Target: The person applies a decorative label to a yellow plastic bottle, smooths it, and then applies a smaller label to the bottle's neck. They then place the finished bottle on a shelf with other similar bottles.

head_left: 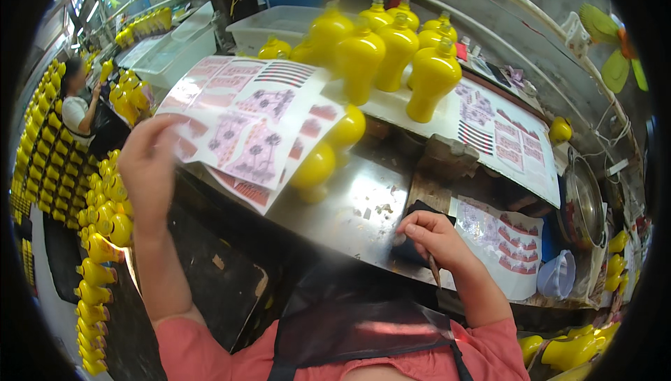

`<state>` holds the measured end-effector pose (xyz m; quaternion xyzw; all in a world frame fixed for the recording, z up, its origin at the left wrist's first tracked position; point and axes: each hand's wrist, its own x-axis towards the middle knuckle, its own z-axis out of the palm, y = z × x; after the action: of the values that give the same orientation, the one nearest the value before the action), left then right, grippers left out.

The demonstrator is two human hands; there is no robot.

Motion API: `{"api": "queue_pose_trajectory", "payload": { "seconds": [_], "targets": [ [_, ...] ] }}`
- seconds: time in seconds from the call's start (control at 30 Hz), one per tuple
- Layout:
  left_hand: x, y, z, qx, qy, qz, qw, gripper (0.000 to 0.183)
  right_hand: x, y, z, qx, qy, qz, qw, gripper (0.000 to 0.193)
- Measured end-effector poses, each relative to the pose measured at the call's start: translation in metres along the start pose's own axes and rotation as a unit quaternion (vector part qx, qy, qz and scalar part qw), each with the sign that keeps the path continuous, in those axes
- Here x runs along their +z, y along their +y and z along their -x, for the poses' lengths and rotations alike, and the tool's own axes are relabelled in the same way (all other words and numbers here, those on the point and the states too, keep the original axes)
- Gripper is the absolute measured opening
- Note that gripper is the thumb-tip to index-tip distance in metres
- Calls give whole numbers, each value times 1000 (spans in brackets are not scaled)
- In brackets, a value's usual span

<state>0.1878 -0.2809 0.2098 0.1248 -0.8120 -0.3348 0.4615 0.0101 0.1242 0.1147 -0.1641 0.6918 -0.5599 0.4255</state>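
Observation:
My left hand (148,171), slightly blurred, is closed on the left edge of a printed sheet (279,140), raised above the bench. Pink patterns, palm trees and dark stripes cover the sheet, and at least one more sheet shows beneath it. Two yellow rounded vases (316,164) lie partly behind its right edge. My right hand (435,235) is closed around a slim brown pointed tool (435,270) whose tip points down; its exact kind is unclear. This hand is over the front edge of the metal bench (356,203), beside another printed sheet (504,245).
Several yellow vases (433,84) stand along the back of the bench near a flat printed sheet (507,136). A pale plastic cup (556,274) and a metal basin (586,199) are at the right. Yellow vases (94,293) line the left, where another person (78,108) works.

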Motion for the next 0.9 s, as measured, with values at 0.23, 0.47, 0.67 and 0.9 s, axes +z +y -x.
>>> {"api": "queue_pose_trajectory", "payload": {
  "seconds": [0.23,0.47,0.67,0.9],
  "targets": [
    [225,109,-86,152,-227,84,958,25,-29,15,18,12,8,18,1000,18],
    [416,109,-103,197,-63,-86,975,48,-50,41,27,-55,4,41,998,22],
    [397,106,-98,120,-148,-35,981,36,-81,72,47,-51,47,8,998,22],
    [323,175,-61,132,-129,187,965,26,-94,68,56,-119,172,3,978,16]
  ]
}}
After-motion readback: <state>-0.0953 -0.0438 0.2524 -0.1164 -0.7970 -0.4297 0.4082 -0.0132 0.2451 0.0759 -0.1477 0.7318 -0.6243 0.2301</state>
